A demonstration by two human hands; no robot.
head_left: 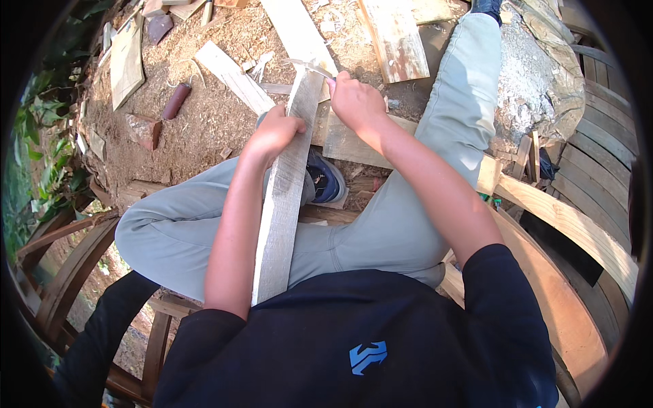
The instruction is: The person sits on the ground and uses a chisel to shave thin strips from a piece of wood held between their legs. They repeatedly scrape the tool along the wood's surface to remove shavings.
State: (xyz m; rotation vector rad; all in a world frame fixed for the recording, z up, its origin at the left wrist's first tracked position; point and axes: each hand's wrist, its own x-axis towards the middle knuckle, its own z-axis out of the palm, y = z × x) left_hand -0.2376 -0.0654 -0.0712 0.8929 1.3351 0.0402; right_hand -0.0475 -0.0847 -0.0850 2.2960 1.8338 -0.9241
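Note:
A long, rough-sawn wooden board [282,194] slants from my torso, across my lap, to the sawdust-covered ground ahead. My left hand [273,134] is closed around its upper part, with the thumb over the top face. Closed around a hand tool [310,66], my right hand [357,102] is just right of the board's far end. The tool has a thin, slightly curved metal head, which lies across that end; its handle is mostly hidden in my fist, so its exact kind is unclear. Beside the board, a dark blue shoe [328,182] shows between my legs.
Pale planks [296,30] and a stained board [394,41] lie ahead among wood shavings. A brown cylinder [177,100] and a reddish block [143,131] are at left. Grey ash [524,78] is piled beyond my right leg. Curved-looking timber [571,224] stands at right.

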